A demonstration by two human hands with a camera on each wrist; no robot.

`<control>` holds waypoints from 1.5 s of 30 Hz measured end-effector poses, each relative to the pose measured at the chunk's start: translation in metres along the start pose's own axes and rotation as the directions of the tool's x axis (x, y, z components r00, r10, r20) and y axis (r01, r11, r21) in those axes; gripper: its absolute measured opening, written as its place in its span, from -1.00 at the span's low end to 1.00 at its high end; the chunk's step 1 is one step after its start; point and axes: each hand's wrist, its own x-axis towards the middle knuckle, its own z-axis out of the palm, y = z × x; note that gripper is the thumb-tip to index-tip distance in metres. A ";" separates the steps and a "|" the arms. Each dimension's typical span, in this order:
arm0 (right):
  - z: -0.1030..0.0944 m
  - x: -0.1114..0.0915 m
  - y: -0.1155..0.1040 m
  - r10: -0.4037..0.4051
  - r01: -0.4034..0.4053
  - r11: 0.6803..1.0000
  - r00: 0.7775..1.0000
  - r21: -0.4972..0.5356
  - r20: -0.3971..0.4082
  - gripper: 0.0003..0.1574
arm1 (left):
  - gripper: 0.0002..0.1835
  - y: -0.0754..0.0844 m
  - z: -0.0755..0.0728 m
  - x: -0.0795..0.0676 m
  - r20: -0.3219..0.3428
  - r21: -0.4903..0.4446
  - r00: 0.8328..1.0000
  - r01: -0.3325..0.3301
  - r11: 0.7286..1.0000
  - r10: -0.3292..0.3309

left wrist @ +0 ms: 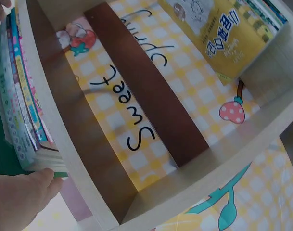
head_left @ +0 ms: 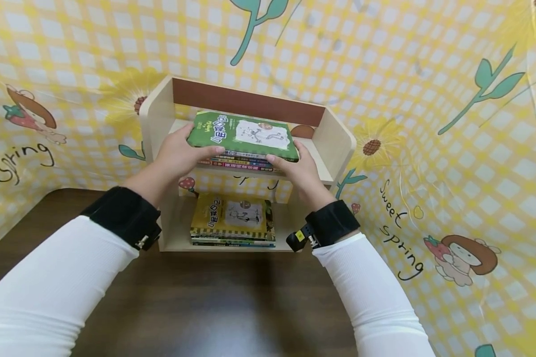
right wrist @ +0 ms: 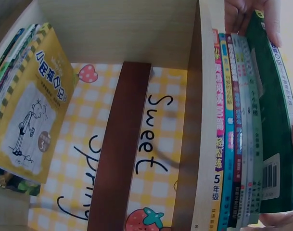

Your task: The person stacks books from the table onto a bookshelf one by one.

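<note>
A green comic-style book [head_left: 245, 136] lies cover up between both hands over the upper shelf. My left hand [head_left: 175, 152] grips its left end, the thumb along the front edge. My right hand [head_left: 301, 167] grips the right end, its thumb also at the front. Beneath is a stack of thin books [head_left: 238, 163] with coloured spines. In the right wrist view, the green book [right wrist: 273, 120] is tilted away from the stacked books [right wrist: 237, 139], leaving a gap at one side. The left wrist view catches only part of the left hand [left wrist: 21, 198] beside the stack.
The cream two-tier bookshelf [head_left: 339, 131] has raised side panels and a brown back board [head_left: 250, 101]. On its lower tier sits another stack, topped by a yellow book [head_left: 214, 213]. Checked yellow cloth [head_left: 429, 99] hangs around it, above a dark wooden surface [head_left: 228, 297].
</note>
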 end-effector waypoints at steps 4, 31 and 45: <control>0.001 0.007 0.002 -0.016 0.016 1.000 1.000 0.020 -0.005 -0.08 | 0.01 0.001 -0.001 0.010 0.028 -0.001 1.000 -0.006 1.000 0.006; 0.007 0.038 0.007 0.032 -0.042 0.991 0.996 -0.129 -0.078 0.02 | -0.08 0.003 0.005 0.038 0.013 -0.087 0.997 0.077 0.993 -0.076; 0.014 0.039 0.013 0.007 -0.023 0.995 0.986 -0.094 -0.168 0.02 | -0.02 0.001 0.008 0.044 0.003 -0.052 0.997 0.080 0.995 -0.080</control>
